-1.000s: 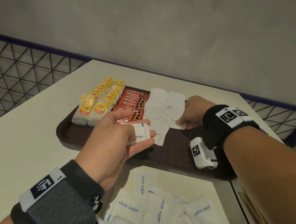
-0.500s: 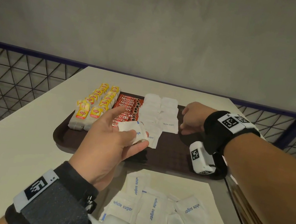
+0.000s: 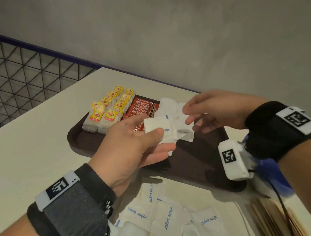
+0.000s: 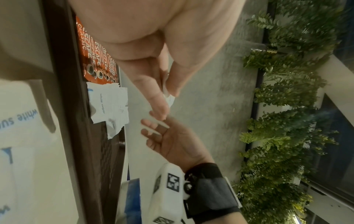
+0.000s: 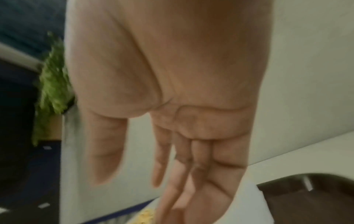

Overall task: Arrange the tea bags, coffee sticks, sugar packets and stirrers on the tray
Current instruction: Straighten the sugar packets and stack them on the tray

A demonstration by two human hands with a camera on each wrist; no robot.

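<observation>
— Left hand [image 3: 136,145] pinches a sugar packet [image 3: 157,125] above the tray's [image 3: 79,138] near edge?
— Yes. Right hand [image 3: 212,112], fingers loose and empty, hovers just right of it, nearer the sugar rows [image 3: 169,107].

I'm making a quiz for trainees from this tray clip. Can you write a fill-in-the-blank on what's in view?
1. The left hand holds white ____ packets.
2. The tea bags have ____ tags.
3. The red coffee sticks lie on the dark brown ____.
4. The right hand holds ____.

Missing words: sugar; yellow; tray; nothing
</observation>
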